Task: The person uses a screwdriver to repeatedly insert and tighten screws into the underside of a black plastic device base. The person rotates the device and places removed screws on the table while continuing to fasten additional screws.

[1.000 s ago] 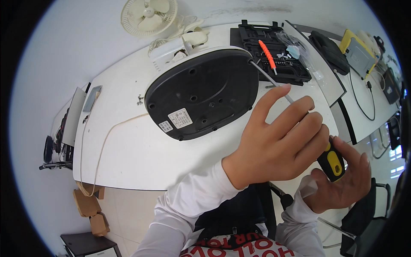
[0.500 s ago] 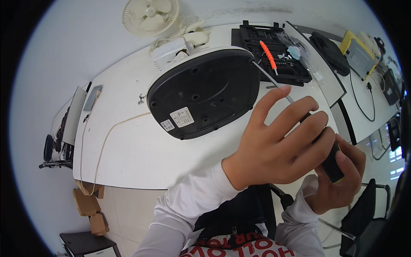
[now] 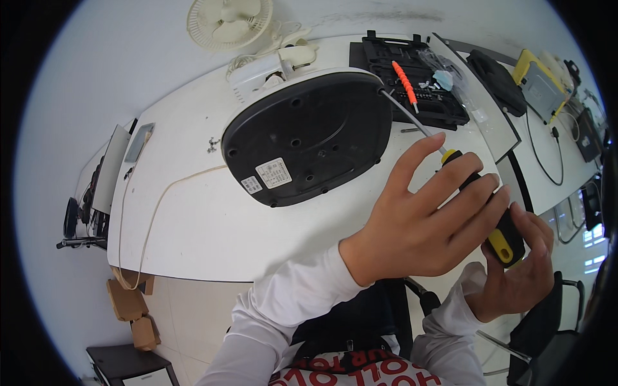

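Screwdriver [image 3: 449,156] turned since, tip pointing up-left, long axis diagonal

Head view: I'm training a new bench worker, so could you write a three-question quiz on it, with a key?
1. Where does the long steel-shafted, black-and-yellow screwdriver meet the rounded black base, as pictured?
A) its centre
B) its upper-right corner
C) its lower-left edge

2. True or false: the bright-orange ribbed rod lies over the open black tool case.

3. Fill in: the person's bare ____ hand is at the butt end of the screwdriver's handle.

Key: 1. B; 2. True; 3. right (the right hand).
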A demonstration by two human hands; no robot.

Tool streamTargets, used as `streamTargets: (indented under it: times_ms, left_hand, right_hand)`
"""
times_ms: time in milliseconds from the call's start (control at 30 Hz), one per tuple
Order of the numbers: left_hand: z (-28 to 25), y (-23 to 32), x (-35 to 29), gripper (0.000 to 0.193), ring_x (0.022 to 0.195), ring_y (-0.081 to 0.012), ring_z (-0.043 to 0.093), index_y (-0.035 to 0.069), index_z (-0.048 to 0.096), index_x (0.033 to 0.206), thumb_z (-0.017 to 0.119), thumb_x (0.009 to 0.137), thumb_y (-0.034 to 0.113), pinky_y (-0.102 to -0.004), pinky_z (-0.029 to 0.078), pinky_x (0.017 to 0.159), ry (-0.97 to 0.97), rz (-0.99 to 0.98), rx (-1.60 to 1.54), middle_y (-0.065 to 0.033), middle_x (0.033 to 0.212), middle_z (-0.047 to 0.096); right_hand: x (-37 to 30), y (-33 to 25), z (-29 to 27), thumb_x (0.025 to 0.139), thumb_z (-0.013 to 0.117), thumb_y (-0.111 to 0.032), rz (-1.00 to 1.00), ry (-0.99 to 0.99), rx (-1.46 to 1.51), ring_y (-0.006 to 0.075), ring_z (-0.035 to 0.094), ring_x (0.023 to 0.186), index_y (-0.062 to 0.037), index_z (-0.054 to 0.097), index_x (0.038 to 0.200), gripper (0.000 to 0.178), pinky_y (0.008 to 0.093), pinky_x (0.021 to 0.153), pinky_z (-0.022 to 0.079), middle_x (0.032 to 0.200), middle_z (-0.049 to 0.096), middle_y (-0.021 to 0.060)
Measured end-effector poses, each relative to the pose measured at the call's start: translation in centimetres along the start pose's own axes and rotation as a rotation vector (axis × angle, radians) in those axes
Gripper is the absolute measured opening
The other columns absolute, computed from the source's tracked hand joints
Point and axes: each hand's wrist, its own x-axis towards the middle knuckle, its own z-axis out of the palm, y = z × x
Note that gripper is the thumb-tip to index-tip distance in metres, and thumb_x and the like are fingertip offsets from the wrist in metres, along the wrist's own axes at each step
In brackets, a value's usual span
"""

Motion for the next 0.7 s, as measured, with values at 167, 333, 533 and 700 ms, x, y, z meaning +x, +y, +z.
streamTargets:
  times_ms: [167, 333, 533, 700]
  left_hand:
    - [0.3, 0.2, 0.1, 0.019, 0.092, -0.0205, 0.057, 0.011, 0.059, 0.089, 0.061, 0.071, 0.017, -0.0497, 0.039, 0.091, 0.070, -0.027, -0.058, -0.0015, 0.090, 0.055]
    - [0.5, 0.0, 0.0, 0.016, 0.089, -0.0197, 0.059, 0.011, 0.056, 0.084, 0.061, 0.069, 0.016, -0.0500, 0.040, 0.090, 0.111, -0.034, -0.065, -0.0009, 0.087, 0.055]
    - [-0.3, -0.2, 0.3, 0.008, 0.089, -0.0197, 0.060, 0.009, 0.056, 0.075, 0.059, 0.070, 0.014, -0.0511, 0.040, 0.090, 0.102, 0.002, -0.004, -0.0020, 0.082, 0.057]
    - [-0.5, 0.0, 0.3, 0.006, 0.091, -0.0201, 0.059, 0.009, 0.058, 0.076, 0.059, 0.071, 0.012, -0.0512, 0.041, 0.090, 0.062, -0.016, 0.002, -0.0024, 0.084, 0.057]
  right_hand:
    - [-0.1, -0.3, 1.5, 0.072, 0.075, -0.020, 0.076, 0.184, 0.064, 0.0253, 0.060, 0.085, -0.0067, 0.040, 0.125, 0.065, 0.0272, 0.065, 0.052, 0.097, 0.061, 0.0225]
    - [-0.3, -1.0, 1.9, 0.075, 0.073, -0.027, 0.129, 0.168, 0.025, 0.0239, 0.061, 0.086, -0.0052, 0.040, 0.119, 0.058, 0.0247, 0.063, 0.052, 0.095, 0.059, 0.0207]
    - [0.0, -0.5, 1.1, 0.069, 0.078, -0.015, 0.071, 0.077, -0.010, 0.0319, 0.058, 0.097, -0.0122, 0.030, 0.133, 0.080, 0.0299, 0.068, 0.053, 0.103, 0.059, 0.0212]
    - [-0.1, -0.2, -0.4, 0.068, 0.078, -0.009, -0.019, -0.079, -0.125, 0.0313, 0.058, 0.092, -0.0116, 0.028, 0.136, 0.086, 0.0313, 0.070, 0.050, 0.105, 0.061, 0.0178]
